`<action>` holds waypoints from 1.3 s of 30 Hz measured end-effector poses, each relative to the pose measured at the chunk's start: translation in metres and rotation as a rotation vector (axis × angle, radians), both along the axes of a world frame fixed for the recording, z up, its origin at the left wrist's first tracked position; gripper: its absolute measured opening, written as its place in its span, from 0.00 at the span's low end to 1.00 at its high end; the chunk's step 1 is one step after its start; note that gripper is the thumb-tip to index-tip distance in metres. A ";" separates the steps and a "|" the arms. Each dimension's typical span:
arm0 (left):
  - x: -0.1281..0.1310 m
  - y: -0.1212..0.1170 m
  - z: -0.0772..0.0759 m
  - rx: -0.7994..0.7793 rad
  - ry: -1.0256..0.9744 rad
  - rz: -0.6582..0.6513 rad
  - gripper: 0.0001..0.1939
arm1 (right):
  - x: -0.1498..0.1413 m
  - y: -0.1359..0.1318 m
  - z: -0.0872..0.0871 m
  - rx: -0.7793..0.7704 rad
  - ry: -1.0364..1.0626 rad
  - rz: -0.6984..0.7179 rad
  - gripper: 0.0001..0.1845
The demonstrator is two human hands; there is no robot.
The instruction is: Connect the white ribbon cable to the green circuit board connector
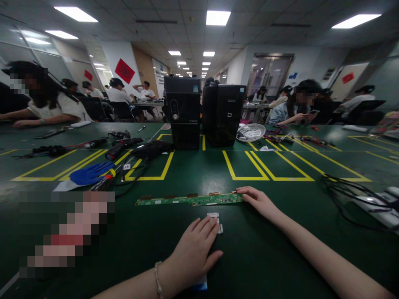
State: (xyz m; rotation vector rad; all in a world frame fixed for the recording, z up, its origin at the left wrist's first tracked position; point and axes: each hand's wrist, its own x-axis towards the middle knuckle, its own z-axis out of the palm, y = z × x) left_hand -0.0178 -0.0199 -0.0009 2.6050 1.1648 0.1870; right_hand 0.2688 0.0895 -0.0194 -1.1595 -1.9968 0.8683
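A long, narrow green circuit board point(174, 201) lies across the table in front of me, with several brown connector tabs along its far edge. My right hand point(257, 201) grips the board's right end between fingers and thumb. Nearer to me, my left hand point(198, 243) is spread palm down, its fingers stretched out over small white pieces point(213, 215). Those pieces are partly hidden by the fingertips. A blue and white item point(202, 285) shows from beneath the left wrist, mostly covered.
Two black computer towers point(186, 112) stand ahead. Leftward lie a blue glove point(90, 173), tools and cables. A white basket point(251, 132) sits by the towers; black cables point(339, 191) and a power strip point(374, 209) are at right. Yellow tape marks the green table. Other people sit beyond.
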 end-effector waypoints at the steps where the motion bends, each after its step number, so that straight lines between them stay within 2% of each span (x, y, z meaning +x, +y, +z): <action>1: 0.000 0.000 0.002 -0.008 0.010 0.003 0.31 | 0.000 0.000 0.001 0.011 -0.010 -0.003 0.17; 8: 0.002 -0.001 0.009 -0.023 0.039 0.010 0.32 | 0.000 -0.004 0.005 0.055 -0.106 -0.005 0.17; 16: -0.001 -0.001 -0.001 0.009 -0.011 0.000 0.32 | 0.002 -0.002 0.000 0.198 -0.213 0.007 0.16; 21: -0.003 -0.001 -0.001 0.008 -0.030 0.004 0.31 | 0.006 0.001 -0.001 0.322 -0.256 -0.025 0.14; 26: -0.001 -0.002 -0.003 0.010 -0.038 0.020 0.32 | -0.016 -0.013 0.006 0.446 -0.303 0.069 0.16; 31: 0.000 -0.001 -0.006 0.035 -0.039 0.038 0.31 | -0.048 -0.028 0.002 0.463 -0.433 0.205 0.19; 39: 0.000 -0.001 -0.004 0.063 -0.035 0.043 0.30 | -0.050 -0.030 0.000 0.421 -0.535 0.219 0.21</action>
